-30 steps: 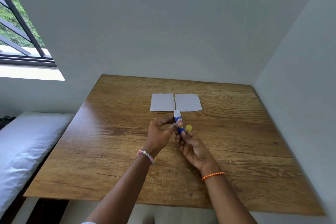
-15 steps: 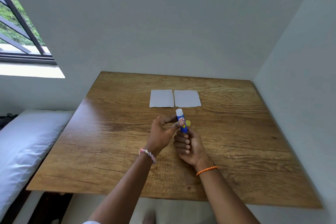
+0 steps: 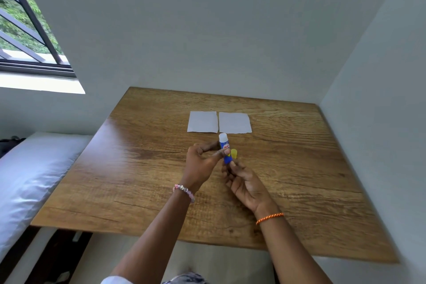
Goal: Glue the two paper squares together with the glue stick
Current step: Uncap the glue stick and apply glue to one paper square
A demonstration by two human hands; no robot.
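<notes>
Two white paper squares lie side by side on the wooden table (image 3: 143, 168), the left square (image 3: 202, 122) and the right square (image 3: 234, 122) almost touching. Just in front of them I hold a blue glue stick (image 3: 224, 147) upright, its white tip showing on top. My left hand (image 3: 201, 166) pinches the blue body between thumb and forefinger. My right hand (image 3: 244, 183) touches the stick's lower end with its fingertips and holds a yellow cap (image 3: 234, 153) beside the stick.
Walls close off the table at the back and on the right. A white cushion or mattress (image 3: 27, 177) lies below the table's left edge, under a barred window (image 3: 25, 30). The table's near edge runs under my forearms.
Both hands and the glue stick stay in nearly the same spot. My right hand's fingers have shifted at the stick's lower end. The papers have not moved.
</notes>
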